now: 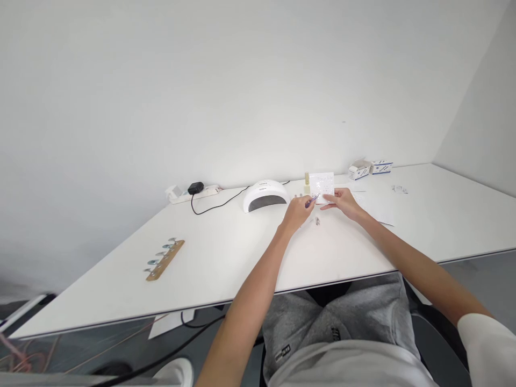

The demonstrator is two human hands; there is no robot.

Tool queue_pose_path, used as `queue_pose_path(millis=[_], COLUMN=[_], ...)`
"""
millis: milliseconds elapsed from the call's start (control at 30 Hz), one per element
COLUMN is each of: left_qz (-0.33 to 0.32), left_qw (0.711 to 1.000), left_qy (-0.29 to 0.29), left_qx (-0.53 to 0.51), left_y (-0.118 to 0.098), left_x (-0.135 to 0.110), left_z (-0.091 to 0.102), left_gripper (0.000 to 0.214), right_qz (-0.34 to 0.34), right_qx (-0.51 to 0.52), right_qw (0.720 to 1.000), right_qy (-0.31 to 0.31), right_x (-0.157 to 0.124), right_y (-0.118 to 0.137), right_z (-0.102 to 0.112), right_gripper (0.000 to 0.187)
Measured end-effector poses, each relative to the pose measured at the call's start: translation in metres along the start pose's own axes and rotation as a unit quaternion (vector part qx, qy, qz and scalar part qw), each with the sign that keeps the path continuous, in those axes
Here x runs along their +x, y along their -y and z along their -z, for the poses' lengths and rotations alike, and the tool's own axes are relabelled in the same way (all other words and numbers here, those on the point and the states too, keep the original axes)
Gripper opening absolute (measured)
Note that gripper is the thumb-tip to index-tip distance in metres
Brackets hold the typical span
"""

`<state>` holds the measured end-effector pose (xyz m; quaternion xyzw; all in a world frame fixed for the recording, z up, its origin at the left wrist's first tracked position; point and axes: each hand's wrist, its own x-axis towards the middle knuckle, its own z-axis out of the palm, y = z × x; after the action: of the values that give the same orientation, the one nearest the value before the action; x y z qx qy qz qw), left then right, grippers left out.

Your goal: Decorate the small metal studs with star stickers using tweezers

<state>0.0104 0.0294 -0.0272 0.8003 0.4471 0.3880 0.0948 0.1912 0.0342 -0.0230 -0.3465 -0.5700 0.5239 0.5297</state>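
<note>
My left hand [296, 214] is closed in a pinch on what look like slim purple tweezers [310, 202]. Their pale tip meets the lower part of a white sticker sheet [322, 185] with small shiny marks. My right hand [345, 202] grips this sheet by its lower right corner and keeps it tilted up above the table. Just behind the sheet, partly covered by it, stands a small pale yellow bottle [307, 183]. A small shiny metallic item [317, 221] lies on the table below my hands, too small to name.
A white nail lamp [265, 194] sits left of my hands, its cord running to a power strip [195, 193] with a black adapter [195, 187]. A wooden strip [166, 262] bearing several nail tips lies at left. Small boxes [359, 169] stand by the wall; clear packets [400, 189] lie right.
</note>
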Motion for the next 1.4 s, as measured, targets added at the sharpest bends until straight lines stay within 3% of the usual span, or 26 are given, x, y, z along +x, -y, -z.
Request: queue_pose_path(millis=[1400], left_qz=[-0.025], left_qw=[0.999], left_qy=[-0.017], left_qx=[0.016], left_y=[0.0014], left_x=[0.0016], left_z=[-0.0022], left_gripper=[0.030], right_qz=[-0.042], right_qx=[0.054], right_qw=[0.998], right_qy=[-0.009], right_x=[-0.0062], right_y=[0.0082], right_z=[-0.0086], right_gripper=[0.018])
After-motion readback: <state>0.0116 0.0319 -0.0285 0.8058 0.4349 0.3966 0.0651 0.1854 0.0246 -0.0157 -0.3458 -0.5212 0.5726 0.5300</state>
